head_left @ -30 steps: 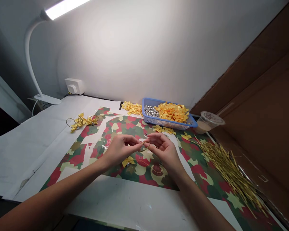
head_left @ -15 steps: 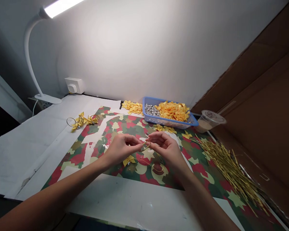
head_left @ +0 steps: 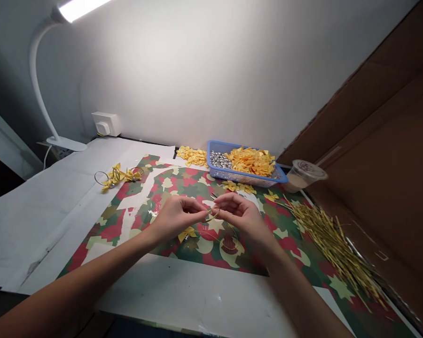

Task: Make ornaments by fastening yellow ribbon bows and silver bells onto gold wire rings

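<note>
My left hand (head_left: 176, 217) and my right hand (head_left: 240, 216) meet over the patterned sheet, each closed in a pinch on a thin golden cord (head_left: 212, 217). Between the fingertips the cord bends into a small loop, and a slack length curves down below my right hand. A slim, dark pointed tip (head_left: 214, 195) sticks out by my right fingers; what it belongs to is hidden. Just under my left hand is a yellow ribbon bow (head_left: 187, 233) with a small shiny piece on it. I cannot tell whether the bow is joined to the cord.
A blue basket (head_left: 246, 177) holds silver bells or beads and yellow bows, with more bows (head_left: 192, 156) heaped beside it. At right lie a bundle of golden cords (head_left: 333, 251) and a plastic cup (head_left: 305, 175). Bow-trimmed rings (head_left: 118, 177) lie left, near a lamp (head_left: 38, 80).
The whole view has shifted slightly, with background things sitting a little further left. Both hands keep the same pinch on the cord; their pose is almost unchanged.
</note>
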`<state>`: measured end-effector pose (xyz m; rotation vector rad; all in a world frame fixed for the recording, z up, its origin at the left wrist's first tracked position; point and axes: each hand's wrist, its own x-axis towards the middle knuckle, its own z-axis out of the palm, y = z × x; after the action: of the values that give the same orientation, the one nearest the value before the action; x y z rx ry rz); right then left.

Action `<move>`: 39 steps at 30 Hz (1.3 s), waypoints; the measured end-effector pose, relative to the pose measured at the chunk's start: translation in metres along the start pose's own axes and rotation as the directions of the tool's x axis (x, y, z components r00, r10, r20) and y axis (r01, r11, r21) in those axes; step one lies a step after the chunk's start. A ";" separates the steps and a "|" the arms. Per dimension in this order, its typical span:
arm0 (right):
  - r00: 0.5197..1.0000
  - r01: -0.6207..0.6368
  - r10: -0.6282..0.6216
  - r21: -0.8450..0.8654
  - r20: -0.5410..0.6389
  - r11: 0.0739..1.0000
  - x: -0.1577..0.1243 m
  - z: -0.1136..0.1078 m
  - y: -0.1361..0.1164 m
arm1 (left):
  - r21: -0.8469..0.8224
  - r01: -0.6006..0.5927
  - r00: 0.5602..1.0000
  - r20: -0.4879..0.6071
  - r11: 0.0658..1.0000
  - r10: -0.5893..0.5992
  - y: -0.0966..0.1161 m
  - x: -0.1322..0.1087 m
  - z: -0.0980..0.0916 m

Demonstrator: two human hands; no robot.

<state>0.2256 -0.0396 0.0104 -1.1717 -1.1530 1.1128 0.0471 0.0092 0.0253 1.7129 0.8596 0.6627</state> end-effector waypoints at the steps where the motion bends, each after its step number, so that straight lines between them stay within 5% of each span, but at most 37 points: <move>1: 1.000 -0.001 0.001 0.001 0.004 1.000 0.000 0.000 0.000 | -0.001 -0.001 1.000 0.003 1.000 0.001 -0.001 0.000 0.000; 16: 0.999 -0.028 0.028 -0.004 0.044 1.000 0.001 -0.001 -0.001 | 0.091 -0.026 0.999 0.023 0.996 0.024 0.003 -0.001 0.002; 21: 0.998 -0.043 0.043 -0.008 0.045 0.999 0.001 -0.001 -0.004 | 0.233 -0.056 0.995 0.090 0.971 0.036 0.012 0.002 -0.014; 25: 0.996 -0.071 0.070 0.018 0.048 0.997 -0.002 0.008 0.000 | 0.425 0.051 0.975 0.173 0.904 -0.137 0.021 -0.001 -0.040; 29: 0.985 -0.156 0.151 0.053 0.083 0.986 -0.008 0.024 0.008 | 0.539 0.026 0.924 0.309 0.842 -0.226 0.014 -0.010 -0.049; 33: 0.961 -0.243 0.232 0.061 0.148 0.968 -0.013 0.033 0.014 | 0.502 -0.064 0.928 0.348 0.863 -0.134 -0.001 -0.016 -0.043; 39: 0.941 -0.302 0.297 0.005 0.163 0.953 -0.017 0.031 0.016 | 0.331 0.029 0.949 0.288 0.943 -0.130 -0.018 -0.021 -0.034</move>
<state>0.1927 -0.0529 -0.0052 -1.2820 -1.0977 1.4746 0.0041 0.0143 0.0171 1.9961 0.8436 0.1934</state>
